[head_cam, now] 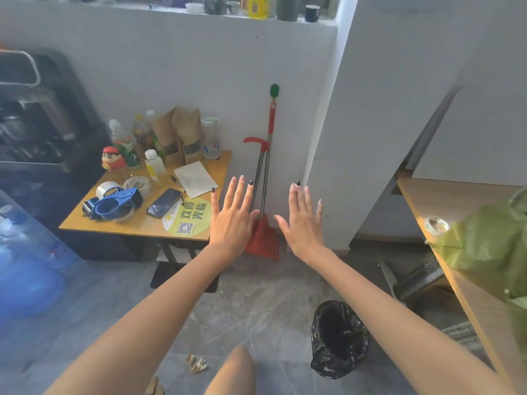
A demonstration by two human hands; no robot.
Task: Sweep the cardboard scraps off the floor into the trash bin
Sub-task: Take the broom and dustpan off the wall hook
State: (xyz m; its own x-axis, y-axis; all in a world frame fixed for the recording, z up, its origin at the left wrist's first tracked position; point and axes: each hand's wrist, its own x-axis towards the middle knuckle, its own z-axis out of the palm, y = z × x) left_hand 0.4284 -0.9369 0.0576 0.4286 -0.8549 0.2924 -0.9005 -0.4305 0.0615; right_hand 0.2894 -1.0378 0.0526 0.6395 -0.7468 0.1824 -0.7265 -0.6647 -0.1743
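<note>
Cardboard scraps [196, 364] lay on the grey floor [256, 309] at the person's feet, a second piece [155, 386] just beside them at the lower edge of view. Trash bin [338, 337], lined with a black bag and open at the top, stood near the scraps to their right. Neither scrap had been moved toward it.

Left hand [232, 216] and right hand [303, 220] were both raised with fingers spread; each grip was empty and touched nothing. Between and behind them a broom and dustpan set [263, 201], red with metal handles and a green tip, leaned upright against the white wall. It stood just beside the table [142, 223], which carried a phone [164, 203], a blue tape dispenser [112, 205] and bottles close to its near edge.

Assessment: the step in hand appeared to be fetching the sweeping tools. Recommended practice would be to close one grip around each handle at mid-height, lift the set straight away from the wall, and keep the handles clear of the table corner so nothing is knocked. The dustpan should then go flat on the floor between scraps and bin, lip down, so a short stroke carries the light cardboard in without scattering it.
</note>
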